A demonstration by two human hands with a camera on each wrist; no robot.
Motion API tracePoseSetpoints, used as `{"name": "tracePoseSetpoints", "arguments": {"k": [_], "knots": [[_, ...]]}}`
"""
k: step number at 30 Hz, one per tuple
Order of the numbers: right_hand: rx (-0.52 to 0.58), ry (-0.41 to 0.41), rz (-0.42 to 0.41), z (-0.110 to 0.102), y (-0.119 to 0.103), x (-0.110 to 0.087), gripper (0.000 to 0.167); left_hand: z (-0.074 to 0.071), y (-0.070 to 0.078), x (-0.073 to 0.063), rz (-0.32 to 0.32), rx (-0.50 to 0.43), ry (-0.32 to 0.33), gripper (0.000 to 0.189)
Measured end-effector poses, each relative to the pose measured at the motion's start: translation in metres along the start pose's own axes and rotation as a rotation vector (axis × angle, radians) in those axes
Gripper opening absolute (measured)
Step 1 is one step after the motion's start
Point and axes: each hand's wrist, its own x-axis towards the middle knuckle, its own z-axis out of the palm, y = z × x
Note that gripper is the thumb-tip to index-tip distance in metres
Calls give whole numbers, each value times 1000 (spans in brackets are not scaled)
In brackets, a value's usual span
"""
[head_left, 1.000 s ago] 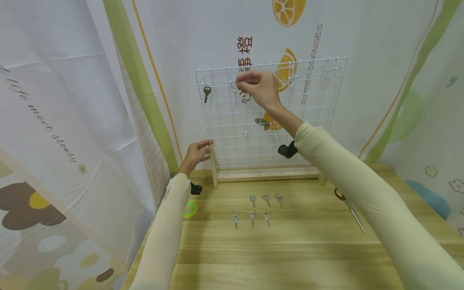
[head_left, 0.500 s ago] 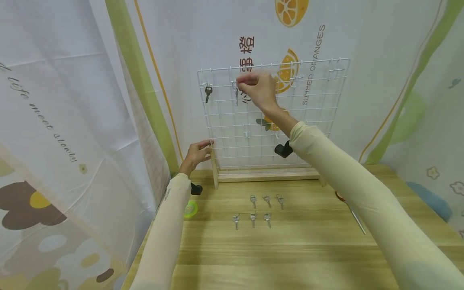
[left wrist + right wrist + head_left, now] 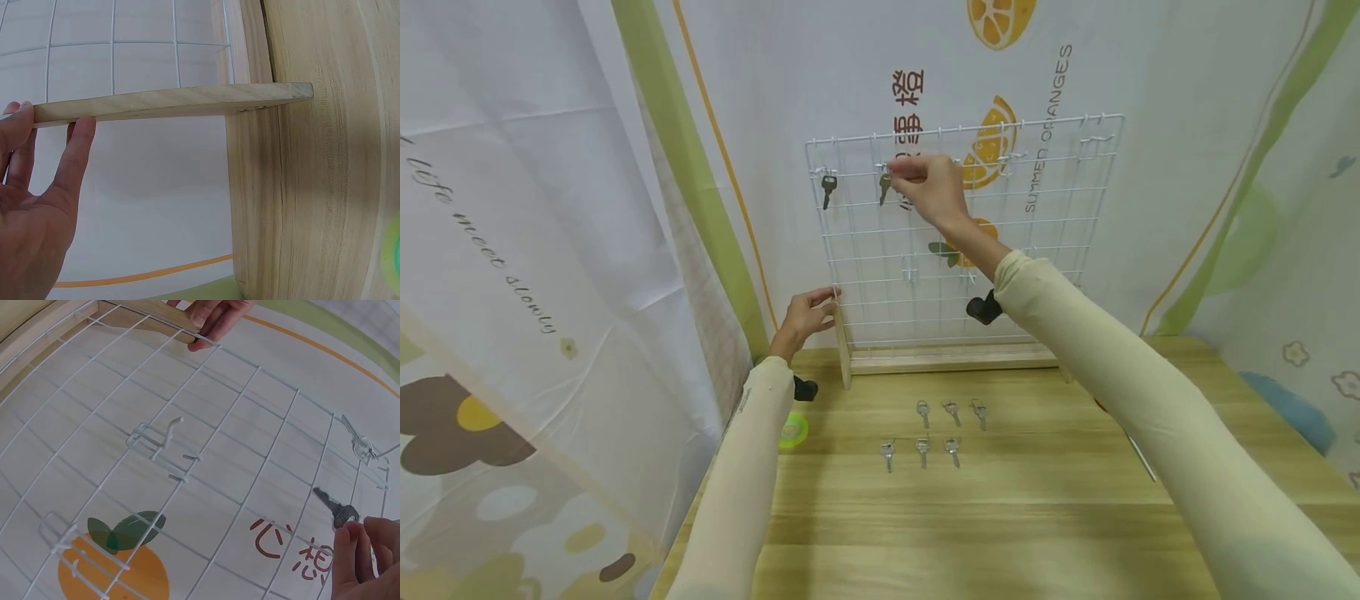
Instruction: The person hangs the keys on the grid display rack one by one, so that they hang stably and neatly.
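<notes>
In the head view my right hand (image 3: 934,190) is raised to the upper part of a white wire grid rack (image 3: 1000,221), pinching a key (image 3: 885,190) near its head beside a hook. The right wrist view shows this key (image 3: 337,509) with its blade pointing away from the fingertips; the fingers hide its ring. Another key (image 3: 829,192) hangs from the hook at the grid's upper left corner. My left hand (image 3: 807,317) grips the rack's wooden side post (image 3: 169,100) between thumb and fingers, low on the left side.
Several keys (image 3: 922,450) with rings lie in two rows on the wooden table (image 3: 880,533). A roll of green tape (image 3: 792,431) sits at the left. Scissors (image 3: 1141,458) lie at the right, partly behind the sleeve. Other hooks (image 3: 153,440) are fixed on the grid. A printed curtain hangs behind.
The key in my right hand has turned from nearly edge-on to flat face-on and sits slightly higher. My left hand stays on the post. The right forearm now covers more of the scissors.
</notes>
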Motion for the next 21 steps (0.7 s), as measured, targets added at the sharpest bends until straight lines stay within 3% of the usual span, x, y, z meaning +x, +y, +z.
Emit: {"name": "tracePoseSetpoints", "arguments": {"k": [7, 12, 21], "knots": [[16, -42, -4, -2, 8, -6, 23, -1, 9, -3, -52, -23, -26, 45], [14, -66, -28, -4, 13, -13, 23, 1, -1, 1, -19, -10, -9, 43], [37, -139, -60, -11, 14, -32, 28, 2, -2, 1, 7, 9, 8, 43]]}}
